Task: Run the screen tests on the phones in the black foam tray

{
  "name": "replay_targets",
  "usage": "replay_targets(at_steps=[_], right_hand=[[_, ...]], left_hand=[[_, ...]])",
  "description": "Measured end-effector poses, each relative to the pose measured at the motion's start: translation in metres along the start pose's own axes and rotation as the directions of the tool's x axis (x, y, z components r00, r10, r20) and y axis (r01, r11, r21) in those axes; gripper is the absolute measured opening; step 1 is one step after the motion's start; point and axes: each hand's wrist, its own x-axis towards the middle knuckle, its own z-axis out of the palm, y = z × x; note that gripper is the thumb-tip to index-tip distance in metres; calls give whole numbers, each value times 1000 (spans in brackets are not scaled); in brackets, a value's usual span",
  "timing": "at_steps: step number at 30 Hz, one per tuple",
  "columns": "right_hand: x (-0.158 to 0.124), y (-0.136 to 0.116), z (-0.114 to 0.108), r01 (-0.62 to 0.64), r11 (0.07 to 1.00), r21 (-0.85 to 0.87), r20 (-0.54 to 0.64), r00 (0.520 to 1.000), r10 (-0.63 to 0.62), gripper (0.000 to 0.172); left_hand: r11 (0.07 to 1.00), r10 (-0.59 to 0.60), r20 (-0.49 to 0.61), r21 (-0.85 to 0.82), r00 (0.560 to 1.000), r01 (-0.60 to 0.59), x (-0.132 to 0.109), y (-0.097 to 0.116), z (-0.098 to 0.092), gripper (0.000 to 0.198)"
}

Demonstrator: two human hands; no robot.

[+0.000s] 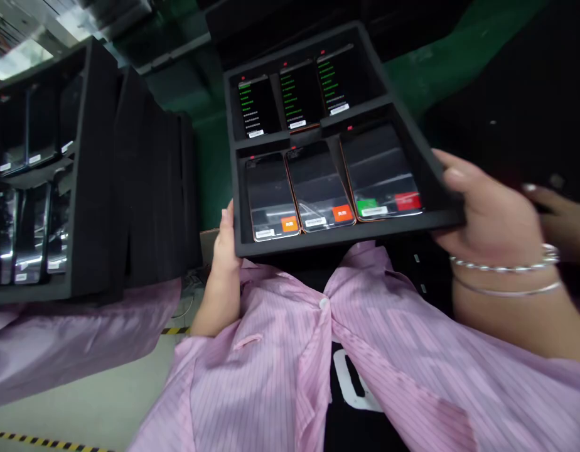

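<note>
I hold a black foam tray [415, 135] in front of my chest, tilted toward me. My left hand [225, 242] grips its near left corner and my right hand [490, 210], with bracelets on the wrist, grips its right rim. Inside lie two rows of three phones. Each phone in the far row [299, 94] shows green text on a dark screen. The near-row phones [318, 185] have dim screens with orange buttons; the right one [381, 172] shows a green and a red button.
A stack of similar black foam trays [90, 188] holding phones stands at my left. Another person's pink sleeve [59, 339] lies below it. A further hand [560, 216] shows at the right edge. Green floor lies beyond, with hazard tape [45, 441] lower left.
</note>
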Motion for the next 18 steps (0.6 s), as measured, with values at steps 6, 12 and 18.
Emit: replay_targets(at_steps=[6, 12, 18], right_hand=[[-29, -81, 2, 111, 991, -75, 71, 992, -106, 60], [-34, -25, -4, 328, 944, 22, 45, 943, -329, 64], [-19, 34, -11, 219, 974, 63, 36, 974, -222, 51]], left_hand=[[963, -48, 30, -265, 998, 55, -10, 38, -7, 42], [972, -88, 251, -192, 964, 138, -16, 1, -26, 72], [996, -26, 289, -79, 957, 51, -27, 6, -47, 98]])
